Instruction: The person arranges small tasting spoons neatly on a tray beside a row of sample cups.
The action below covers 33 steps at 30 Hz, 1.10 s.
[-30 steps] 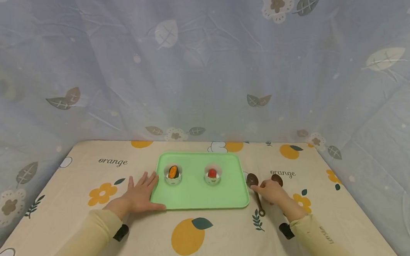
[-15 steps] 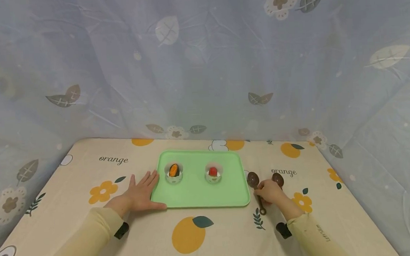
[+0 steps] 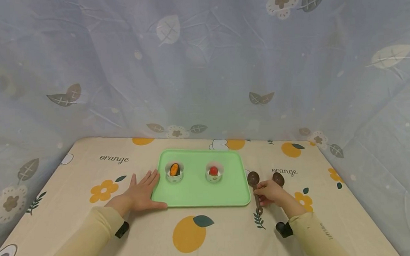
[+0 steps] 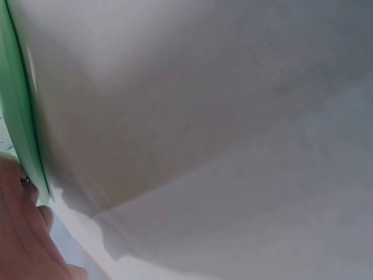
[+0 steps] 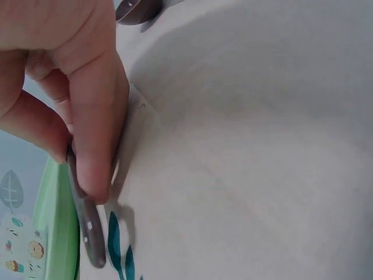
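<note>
My right hand (image 3: 271, 192) pinches the handle of a brown spoon (image 3: 253, 178) beside the tray's right edge. In the right wrist view, thumb and fingers are on the handle (image 5: 93, 233), whose end casts a shadow on the cloth. A second brown spoon (image 3: 278, 178) lies just beyond that hand, its handle hidden. My left hand (image 3: 139, 195) rests with spread fingers at the left edge of a light green tray (image 3: 198, 198). On the tray stand two small white patterned cups, one (image 3: 174, 178) with an orange-and-black piece (image 3: 174, 170), the other (image 3: 214, 178) with a red piece (image 3: 213, 171).
A cream tablecloth (image 3: 228, 235) printed with oranges and flowers covers the table. Behind and at both sides hangs a pale blue-grey curtain (image 3: 202, 74). Black wrist-worn devices (image 3: 284, 229) show under both sleeves.
My right hand has closed on the spoon's handle and swung its ring end slightly left, so the spoon stands straighter. The left hand stays on the tray's edge. The head view has shifted slightly.
</note>
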{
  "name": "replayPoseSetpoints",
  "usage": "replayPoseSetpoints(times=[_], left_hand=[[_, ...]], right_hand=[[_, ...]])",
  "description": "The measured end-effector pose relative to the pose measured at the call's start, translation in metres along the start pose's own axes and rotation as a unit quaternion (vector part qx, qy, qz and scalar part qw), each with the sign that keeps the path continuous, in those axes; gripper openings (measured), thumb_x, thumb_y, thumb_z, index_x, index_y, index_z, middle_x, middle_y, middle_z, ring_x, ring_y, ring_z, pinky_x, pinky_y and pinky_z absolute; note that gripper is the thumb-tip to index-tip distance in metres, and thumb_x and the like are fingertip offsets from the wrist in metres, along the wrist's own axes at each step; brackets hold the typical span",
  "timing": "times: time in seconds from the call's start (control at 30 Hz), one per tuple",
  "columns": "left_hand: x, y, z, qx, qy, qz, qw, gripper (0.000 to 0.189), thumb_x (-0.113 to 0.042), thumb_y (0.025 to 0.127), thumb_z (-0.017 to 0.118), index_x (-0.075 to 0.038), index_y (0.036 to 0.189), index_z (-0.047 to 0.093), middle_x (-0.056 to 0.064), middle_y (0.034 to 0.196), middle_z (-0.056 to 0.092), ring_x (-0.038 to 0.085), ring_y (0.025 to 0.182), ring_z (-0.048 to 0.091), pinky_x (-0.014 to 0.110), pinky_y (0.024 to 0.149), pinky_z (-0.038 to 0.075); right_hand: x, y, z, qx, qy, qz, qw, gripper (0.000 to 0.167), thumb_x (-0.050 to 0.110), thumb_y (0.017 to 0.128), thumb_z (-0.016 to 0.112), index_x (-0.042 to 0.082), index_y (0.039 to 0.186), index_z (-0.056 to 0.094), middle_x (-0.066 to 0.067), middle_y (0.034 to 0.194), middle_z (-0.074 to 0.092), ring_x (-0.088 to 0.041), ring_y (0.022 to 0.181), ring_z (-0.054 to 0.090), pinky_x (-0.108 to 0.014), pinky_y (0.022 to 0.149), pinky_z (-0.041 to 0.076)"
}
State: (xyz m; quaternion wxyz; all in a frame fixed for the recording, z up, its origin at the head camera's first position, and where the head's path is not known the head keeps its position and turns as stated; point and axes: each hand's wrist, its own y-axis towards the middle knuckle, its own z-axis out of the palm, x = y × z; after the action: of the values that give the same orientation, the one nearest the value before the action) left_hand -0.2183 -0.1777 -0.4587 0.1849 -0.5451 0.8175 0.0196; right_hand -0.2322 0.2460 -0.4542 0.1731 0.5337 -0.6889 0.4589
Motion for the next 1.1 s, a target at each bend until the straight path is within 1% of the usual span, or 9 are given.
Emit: replayPoseSetpoints(times=[0.17,0.33,0.73,1.1], left_hand=[[-0.001,0.000,0.000,0.003,-0.001,-0.003,1.0000,0.114,-0.069,0.073,0.061,0.006,0.147,0.017,0.024,0.155,0.012,0.043,0.142,0.011,0.071,0.106,-0.003],[-0.001,0.000,-0.001,0.003,-0.003,-0.003,1.0000,0.115,-0.069,0.072,0.061,0.006,0.147,0.017,0.024,0.155,0.012,0.043,0.142,0.011,0.071,0.105,-0.004],[-0.002,0.001,-0.001,0.007,0.003,-0.007,0.9999,0.115,-0.070,0.072,0.060,0.005,0.147,0.017,0.023,0.155,0.012,0.042,0.143,0.011,0.071,0.106,-0.004],[0.000,0.001,0.002,0.005,0.002,-0.004,1.0000,0.115,-0.070,0.072,0.061,0.006,0.147,0.017,0.024,0.155,0.013,0.043,0.142,0.011,0.072,0.105,-0.005]], right_hand=[[-0.003,0.002,-0.002,0.010,0.031,0.012,0.9994,0.016,0.005,0.091,0.056,-0.005,0.104,0.055,-0.005,0.074,0.055,-0.012,0.060,0.053,-0.023,0.054,0.053],[-0.002,0.001,-0.004,0.013,0.042,0.013,0.9989,0.017,0.005,0.092,0.055,-0.005,0.105,0.054,-0.004,0.072,0.054,-0.011,0.058,0.053,-0.022,0.053,0.053],[0.005,-0.008,-0.006,0.016,0.064,0.011,0.9978,0.019,0.006,0.092,0.055,-0.005,0.108,0.054,-0.004,0.072,0.054,-0.012,0.061,0.054,-0.021,0.054,0.051],[0.016,-0.012,-0.008,0.037,0.088,0.002,0.9954,0.019,0.007,0.093,0.053,-0.005,0.108,0.054,-0.003,0.075,0.055,-0.011,0.064,0.055,-0.023,0.058,0.053]])
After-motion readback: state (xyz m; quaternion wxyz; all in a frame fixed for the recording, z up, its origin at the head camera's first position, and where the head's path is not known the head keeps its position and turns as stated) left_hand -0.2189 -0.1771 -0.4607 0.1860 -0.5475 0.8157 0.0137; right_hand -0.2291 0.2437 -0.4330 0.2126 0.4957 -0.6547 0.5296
